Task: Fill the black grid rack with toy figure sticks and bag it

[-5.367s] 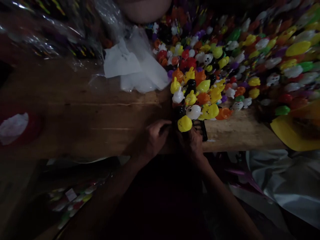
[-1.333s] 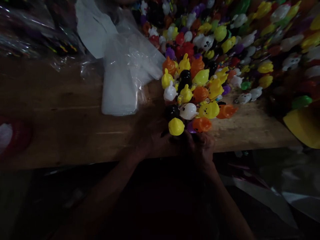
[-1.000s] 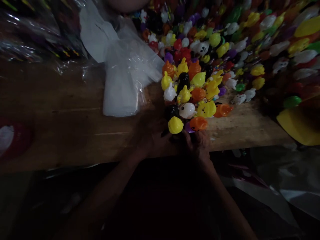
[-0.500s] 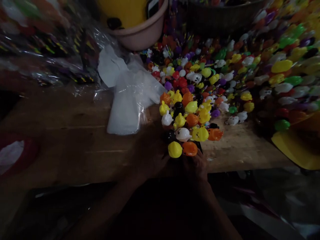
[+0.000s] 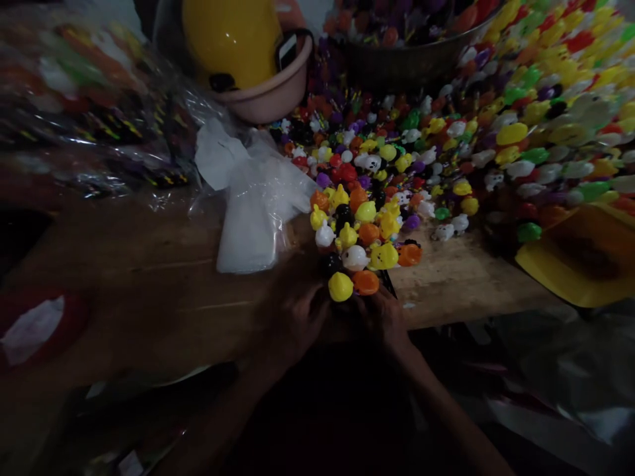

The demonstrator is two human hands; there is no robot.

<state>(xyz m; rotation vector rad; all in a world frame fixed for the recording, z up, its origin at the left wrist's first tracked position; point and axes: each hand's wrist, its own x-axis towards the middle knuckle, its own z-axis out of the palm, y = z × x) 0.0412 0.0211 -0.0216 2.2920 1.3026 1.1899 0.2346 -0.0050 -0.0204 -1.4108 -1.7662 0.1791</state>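
A bunch of small plastic figure toys [image 5: 354, 256], yellow, orange, white and black, stands close together at the table's near edge. My left hand [image 5: 303, 318] is curled in at the bunch's lower left side. On the lower right, my right hand [image 5: 385, 318] closes round its base, beside a thin dark strip. The toys' lower parts and most of my fingertips are hidden in shadow under the heads. Left of the bunch lies a stack of clear plastic bags [image 5: 251, 231] on the wooden table [image 5: 163, 284].
Loose figure toys [image 5: 397, 155] heap behind and to the right. A metal basin [image 5: 397, 63] of toys and a pink basin [image 5: 278, 96] holding a yellow helmet-like object [image 5: 231, 43] stand behind. Bagged toys [image 5: 94, 112] lie left, a yellow scoop-shaped container [image 5: 570, 258] right, a red container [image 5: 74, 324] front left.
The view has shifted, showing more of the basins at the back. Both hands stay at the base of the bunch, and my left hand's curled fingers show more clearly.
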